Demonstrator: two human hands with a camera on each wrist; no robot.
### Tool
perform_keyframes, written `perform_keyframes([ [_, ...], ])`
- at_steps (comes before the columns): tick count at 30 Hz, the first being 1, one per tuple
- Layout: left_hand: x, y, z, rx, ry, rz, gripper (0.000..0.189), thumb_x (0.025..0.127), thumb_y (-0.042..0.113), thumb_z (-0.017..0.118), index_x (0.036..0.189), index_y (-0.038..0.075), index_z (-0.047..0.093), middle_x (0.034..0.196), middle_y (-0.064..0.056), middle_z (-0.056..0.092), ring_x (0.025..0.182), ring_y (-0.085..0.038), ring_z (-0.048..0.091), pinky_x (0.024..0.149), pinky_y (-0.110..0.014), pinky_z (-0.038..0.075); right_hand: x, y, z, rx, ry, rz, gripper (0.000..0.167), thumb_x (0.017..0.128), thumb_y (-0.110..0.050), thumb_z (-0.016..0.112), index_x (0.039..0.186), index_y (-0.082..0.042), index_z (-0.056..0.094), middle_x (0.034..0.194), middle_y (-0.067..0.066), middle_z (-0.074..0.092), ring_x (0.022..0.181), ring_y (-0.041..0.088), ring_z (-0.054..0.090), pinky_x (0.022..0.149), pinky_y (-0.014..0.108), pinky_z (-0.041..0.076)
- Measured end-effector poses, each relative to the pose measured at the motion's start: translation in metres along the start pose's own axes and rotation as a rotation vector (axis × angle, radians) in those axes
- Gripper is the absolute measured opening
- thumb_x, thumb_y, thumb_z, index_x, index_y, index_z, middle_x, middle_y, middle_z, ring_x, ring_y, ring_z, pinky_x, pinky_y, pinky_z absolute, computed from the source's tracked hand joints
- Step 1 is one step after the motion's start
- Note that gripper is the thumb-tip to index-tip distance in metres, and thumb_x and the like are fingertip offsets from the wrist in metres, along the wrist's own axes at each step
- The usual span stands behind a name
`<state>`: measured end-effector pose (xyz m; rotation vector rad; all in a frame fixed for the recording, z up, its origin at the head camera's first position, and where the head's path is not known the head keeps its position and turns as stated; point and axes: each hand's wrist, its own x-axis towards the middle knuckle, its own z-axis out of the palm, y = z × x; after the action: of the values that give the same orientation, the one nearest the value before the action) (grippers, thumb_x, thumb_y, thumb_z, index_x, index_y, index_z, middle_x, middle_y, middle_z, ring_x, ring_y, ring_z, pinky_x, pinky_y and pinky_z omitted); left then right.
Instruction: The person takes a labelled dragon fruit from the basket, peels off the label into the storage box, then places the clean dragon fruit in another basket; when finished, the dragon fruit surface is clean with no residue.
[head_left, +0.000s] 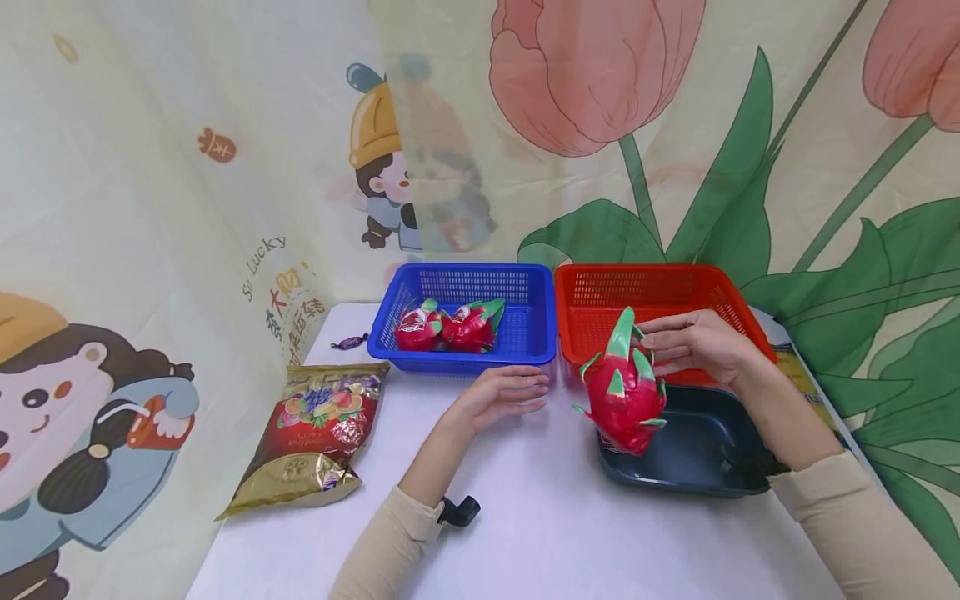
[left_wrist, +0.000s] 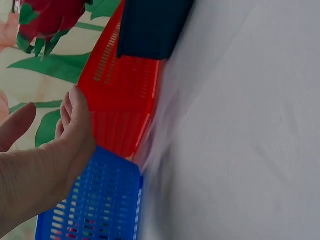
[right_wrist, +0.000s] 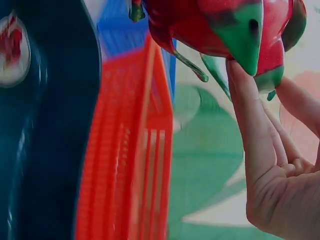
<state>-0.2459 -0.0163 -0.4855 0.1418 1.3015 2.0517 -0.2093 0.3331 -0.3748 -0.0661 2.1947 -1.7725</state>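
Note:
A red dragon fruit (head_left: 626, 404) with green leaf tips hangs in the air over the left part of a dark tray (head_left: 693, 483). My right hand (head_left: 693, 346) holds it; in the right wrist view, the fingers and thumb (right_wrist: 300, 107) pinch its green-tipped end. My left hand (head_left: 501, 398) hovers in front of the blue basket (head_left: 536, 333), fingers extended and nothing in them. Two more dragon fruits (head_left: 470, 327) lie inside that basket at its left. Beside it stands a red basket (head_left: 720, 300), partly hidden by the right hand and the fruit.
A gold and red candy bag (head_left: 300, 433) lies at the left of the white table (head_left: 525, 533). One wrapped purple candy (head_left: 349, 342) rests beside the blue basket. Behind the right arm, a yellow packet (head_left: 802, 383) is partly covered. A patterned curtain (head_left: 600, 192) backs the table.

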Motion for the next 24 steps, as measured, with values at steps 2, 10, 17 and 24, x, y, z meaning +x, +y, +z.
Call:
perform_keyframes([
  [2, 0.004, -0.002, 0.004, -0.021, 0.005, -0.016, 0.049, 0.105, 0.002, 0.054, 0.151, -0.011, 0.044, 0.145, -0.027, 0.058, 0.138, -0.045, 0.052, 0.108, -0.054, 0.05, 0.0, -0.001, -0.015, 0.0, 0.015, 0.009, 0.051, 0.104, -0.018, 0.064, 0.144, 0.01, 0.053, 0.101, -0.003, 0.08, 0.091, 0.021, 0.078, 0.08, 0.041, 0.065],
  [10, 0.022, -0.011, 0.022, -0.153, 0.018, -0.09, 0.051, 0.107, 0.002, 0.052, 0.155, -0.008, 0.039, 0.141, -0.025, 0.062, 0.142, -0.045, 0.048, 0.113, -0.054, 0.044, 0.006, 0.0, -0.067, 0.004, 0.056, 0.086, 0.026, 0.105, -0.018, 0.062, 0.1, -0.036, 0.082, 0.096, -0.007, 0.079, 0.088, 0.017, 0.078, 0.079, 0.037, 0.065],
  [17, 0.039, -0.015, 0.034, -0.33, 0.044, -0.09, 0.042, 0.105, 0.003, 0.056, 0.146, -0.005, 0.05, 0.124, -0.017, 0.068, 0.115, -0.032, 0.067, 0.118, -0.05, 0.04, 0.015, 0.001, -0.111, -0.027, 0.065, 0.14, 0.039, 0.108, -0.016, 0.057, 0.09, -0.043, 0.078, 0.095, -0.015, 0.075, 0.086, 0.011, 0.076, 0.08, 0.033, 0.065],
  [24, 0.05, -0.017, 0.043, -0.415, 0.039, -0.091, 0.051, 0.105, 0.007, 0.053, 0.153, -0.004, 0.041, 0.141, -0.023, 0.059, 0.123, -0.036, 0.063, 0.117, -0.054, 0.04, 0.027, 0.006, -0.147, 0.006, 0.096, 0.199, 0.041, 0.109, -0.021, 0.055, 0.084, -0.047, 0.075, 0.092, -0.022, 0.067, 0.085, 0.01, 0.07, 0.086, 0.032, 0.063],
])
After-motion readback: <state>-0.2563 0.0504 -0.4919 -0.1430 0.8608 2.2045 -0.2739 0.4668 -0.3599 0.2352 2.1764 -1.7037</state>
